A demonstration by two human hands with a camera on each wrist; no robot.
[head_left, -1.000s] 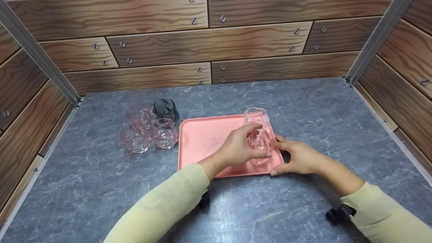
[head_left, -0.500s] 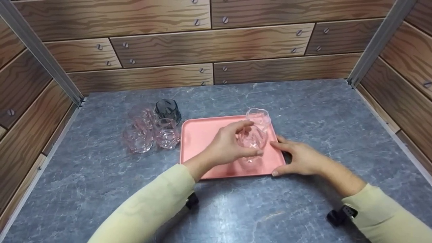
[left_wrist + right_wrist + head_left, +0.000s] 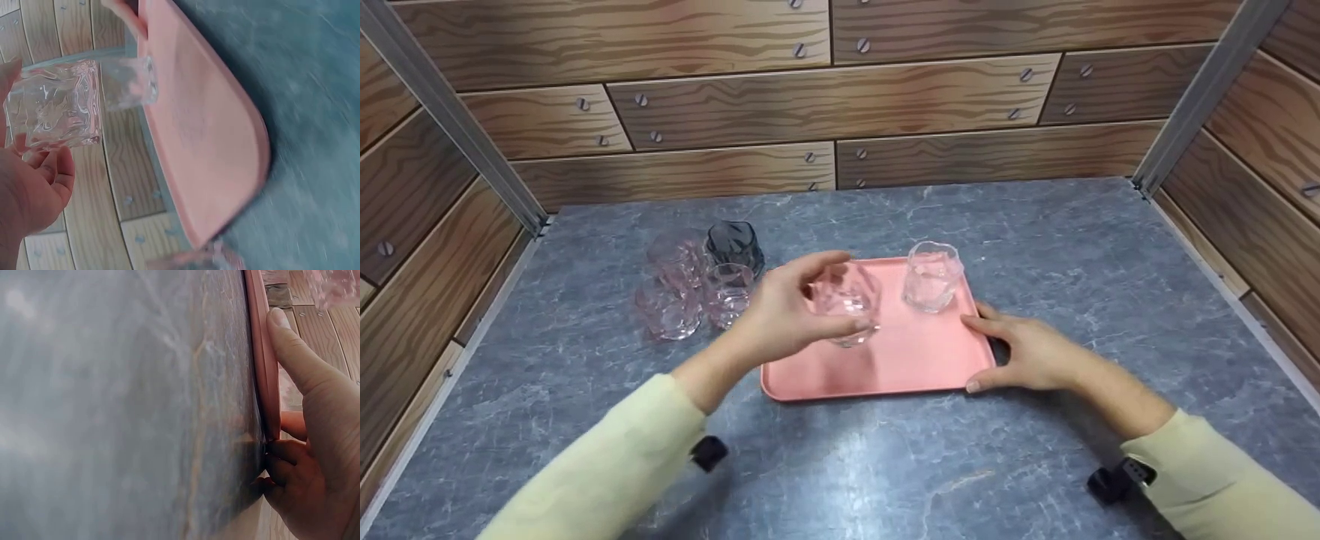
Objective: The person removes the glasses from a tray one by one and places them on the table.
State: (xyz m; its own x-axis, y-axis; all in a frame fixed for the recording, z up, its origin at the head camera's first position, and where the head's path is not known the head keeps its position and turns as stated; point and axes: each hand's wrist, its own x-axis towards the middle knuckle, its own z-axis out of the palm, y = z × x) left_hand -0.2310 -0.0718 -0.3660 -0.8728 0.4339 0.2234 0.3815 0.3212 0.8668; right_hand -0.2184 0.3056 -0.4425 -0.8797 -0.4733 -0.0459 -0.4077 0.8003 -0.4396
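My left hand [image 3: 776,315] holds a clear, pink-tinted drinking glass [image 3: 849,294] between thumb and fingers. The left wrist view shows this faceted glass [image 3: 53,104] raised off the pink tray [image 3: 197,112]. A second clear glass [image 3: 932,281] stands upright in the tray's far right corner. At the right edge of the tray [image 3: 915,360], my right hand [image 3: 1027,351] grips the side, index finger over the rim and thumb at the near corner. In the right wrist view, the other fingers [image 3: 284,467] curl in by the tray's rim [image 3: 267,360].
Left of the tray stand several pink-tinted glasses [image 3: 669,311] and a dark grey glass [image 3: 735,246], grouped closely together. Everything sits on a grey marbled table [image 3: 885,465]. Wood-patterned walls [image 3: 720,112] enclose it at the back and sides.
My left hand has carried the pink-tinted glass leftward across the tray, away from the other glass, which now shows fully. My right hand stays at the tray's right edge.
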